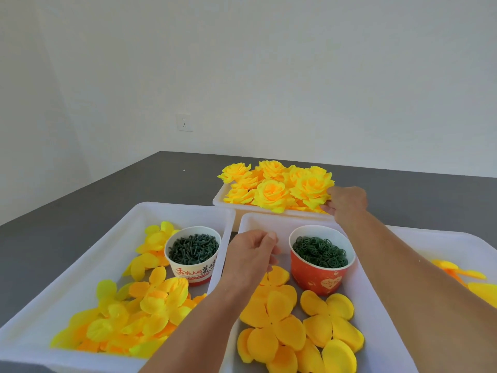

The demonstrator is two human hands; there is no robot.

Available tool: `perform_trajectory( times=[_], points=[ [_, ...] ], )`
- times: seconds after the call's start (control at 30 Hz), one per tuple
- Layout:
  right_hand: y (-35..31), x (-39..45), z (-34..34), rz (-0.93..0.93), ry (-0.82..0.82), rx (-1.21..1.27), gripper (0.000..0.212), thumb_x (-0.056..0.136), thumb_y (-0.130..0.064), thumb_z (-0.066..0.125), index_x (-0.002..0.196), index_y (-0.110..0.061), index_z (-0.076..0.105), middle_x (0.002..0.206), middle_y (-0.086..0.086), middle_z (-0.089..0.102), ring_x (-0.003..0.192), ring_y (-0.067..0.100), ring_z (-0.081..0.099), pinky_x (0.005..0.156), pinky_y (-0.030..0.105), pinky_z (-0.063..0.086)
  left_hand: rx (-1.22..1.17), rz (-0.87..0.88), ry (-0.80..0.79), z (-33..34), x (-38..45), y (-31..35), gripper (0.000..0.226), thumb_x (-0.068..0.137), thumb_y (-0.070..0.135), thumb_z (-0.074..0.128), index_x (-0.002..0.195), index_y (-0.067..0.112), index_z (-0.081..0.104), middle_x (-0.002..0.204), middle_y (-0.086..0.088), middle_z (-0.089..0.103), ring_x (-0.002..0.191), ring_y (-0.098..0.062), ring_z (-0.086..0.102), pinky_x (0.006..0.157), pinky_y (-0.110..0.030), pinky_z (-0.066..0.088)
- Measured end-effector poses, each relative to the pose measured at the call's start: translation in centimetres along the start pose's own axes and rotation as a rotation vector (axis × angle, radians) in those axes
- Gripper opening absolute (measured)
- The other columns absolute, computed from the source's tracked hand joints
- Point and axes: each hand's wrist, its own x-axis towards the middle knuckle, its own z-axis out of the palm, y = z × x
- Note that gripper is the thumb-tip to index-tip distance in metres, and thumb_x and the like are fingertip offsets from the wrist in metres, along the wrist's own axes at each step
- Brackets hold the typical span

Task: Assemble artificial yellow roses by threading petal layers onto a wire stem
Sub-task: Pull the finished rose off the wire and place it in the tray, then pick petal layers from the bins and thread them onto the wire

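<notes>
I see finished yellow roses heaped in the far white tray on the grey worktop. My right grip pinches a rose at the heap's near right edge. My left grip hovers over loose petal layers beside the red cup, fingers curled; whether it holds anything, I cannot tell.

Yellow roses fill a white tray on the grey desk; dark green rings sit in a red cup.
</notes>
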Motion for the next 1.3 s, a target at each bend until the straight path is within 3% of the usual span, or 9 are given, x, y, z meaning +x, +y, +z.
perform_trajectory(
  times=[0.07, 0.13, 0.33, 0.4, 0.5, 0.57, 0.9, 1.07, 1.3],
  points=[
    [0.4, -0.1, 0.2, -0.086, 0.023, -0.209, 0.014, 0.084, -0.003, 0.057, 0.071, -0.006, 0.053, 0.065, 0.011, 0.058, 0.051, 0.02, 0.057, 0.055, 0.035, 0.054, -0.001, 0.004, -0.003, 0.0, 0.0, 0.0, 0.025, 0.097, 0.02, 0.048, 0.079, 0.015, 0.065, 0.076, -0.004, 0.068, 0.058, -0.008, 0.058, 0.055, -0.021, 0.049],
    [0.8, -0.3, 0.3, -0.17, 0.045, -0.413, 0.017, 0.084, -0.008, 0.055, 0.067, -0.007, 0.052, 0.062, 0.007, 0.054, 0.055, 0.022, 0.053, 0.043, 0.024, 0.033, -0.007, 0.01, -0.006, -0.1, 0.0, 0.0, 0.025, 0.097, 0.02, 0.048, 0.079, 0.015, 0.065, 0.078, -0.006, 0.068, 0.059, -0.01, 0.058, 0.057, -0.024, 0.05],
    [0.7, -1.1, 0.5, -0.229, 0.054, -0.575, 0.015, 0.083, -0.007, 0.052, 0.068, -0.009, 0.047, 0.068, 0.006, 0.05, 0.073, 0.03, 0.052, 0.062, 0.031, 0.04, -0.007, 0.016, -0.011, -0.1, 0.0, -0.1, 0.025, 0.097, 0.02, 0.047, 0.082, 0.015, 0.065, 0.08, -0.006, 0.069, 0.06, -0.01, 0.059, 0.058, -0.023, 0.05],
    [0.6, -1.4, 0.6, -0.273, 0.092, -0.608, 0.005, 0.085, -0.007, 0.051, 0.084, -0.004, 0.055, 0.086, 0.012, 0.057, 0.083, 0.034, 0.056, 0.069, 0.034, 0.043, -0.013, 0.019, -0.01, -0.1, 0.0, -0.1, 0.025, 0.097, 0.02, 0.047, 0.081, 0.015, 0.065, 0.079, -0.007, 0.068, 0.06, -0.011, 0.059, 0.057, -0.023, 0.05],
    [0.7, -1.9, 0.6, -0.348, 0.129, -0.718, 0.03, 0.087, -0.006, 0.049, 0.116, -0.003, 0.056, 0.117, 0.018, 0.054, 0.101, 0.038, 0.058, 0.081, 0.04, 0.047, -0.008, 0.014, -0.006, -0.1, 0.0, -0.2, 0.026, 0.097, 0.021, 0.047, 0.081, 0.014, 0.065, 0.08, -0.008, 0.069, 0.063, -0.014, 0.059, 0.061, -0.028, 0.051],
    [1.1, -2.2, 0.6, -0.415, 0.151, -0.759, 0.034, 0.089, -0.005, 0.047, 0.121, -0.007, 0.055, 0.122, 0.018, 0.047, 0.102, 0.039, 0.057, 0.083, 0.04, 0.046, -0.011, 0.012, -0.005, -0.1, 0.1, -0.2, 0.026, 0.097, 0.021, 0.047, 0.08, 0.015, 0.065, 0.079, -0.007, 0.068, 0.062, -0.014, 0.059, 0.061, -0.028, 0.051],
    [1.3, -3.2, -0.2, -0.632, 0.097, -0.97, 0.033, 0.091, -0.005, 0.044, 0.12, -0.007, 0.059, 0.12, 0.018, 0.055, 0.115, 0.035, 0.046, 0.089, 0.041, 0.042, -0.017, 0.021, -0.009, 0.0, 0.3, -0.4, 0.027, 0.097, 0.02, 0.047, 0.076, 0.017, 0.063, 0.072, -0.001, 0.066, 0.05, -0.003, 0.056, 0.053, -0.019, 0.048],
    [0.6, -5.9, -1.0, -0.673, 0.05, -0.917, 0.034, 0.091, -0.004, 0.044, 0.12, -0.008, 0.061, 0.122, 0.017, 0.055, 0.116, 0.034, 0.045, 0.09, 0.04, 0.041, -0.031, 0.023, -0.012, -0.2, 0.0, -0.3, 0.027, 0.097, 0.019, 0.047, 0.075, 0.015, 0.062, 0.071, -0.002, 0.065, 0.054, -0.01, 0.058, 0.052, -0.019, 0.048],
    [0.7, -12.6, -1.7, -0.649, -0.212, -0.758, 0.025, 0.086, -0.003, 0.048, 0.075, -0.005, 0.07, 0.093, 0.015, 0.066, 0.091, 0.032, 0.059, 0.074, 0.032, 0.046, -0.165, 0.036, 0.059, -1.0, -0.9, 0.7, 0.019, 0.095, 0.009, 0.051, 0.088, 0.002, 0.066, 0.073, -0.009, 0.066, 0.058, -0.014, 0.058, 0.052, -0.016, 0.049]
  ],
)
